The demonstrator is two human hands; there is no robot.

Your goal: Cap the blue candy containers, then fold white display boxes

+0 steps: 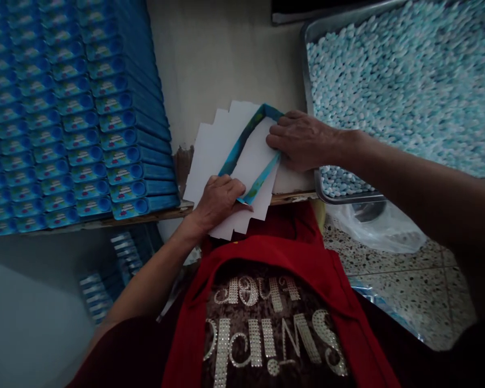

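Observation:
A thin blue-and-green printed card strip stands on edge as a slanted loop over several white card sheets. The sheets overlap with stepped edges at the bench's front edge. Whether the loop is joined to the top sheet I cannot tell. My left hand is closed on the loop's near left corner, thumb toward the strip. At its far right end, my right hand grips the strip with bent fingers, hiding part of it.
Many blue printed boxes stand stacked at the left. A metal tray at the right holds pale blue and white oval pieces. A clear plastic bag lies below the tray. The bench edge runs before my red apron.

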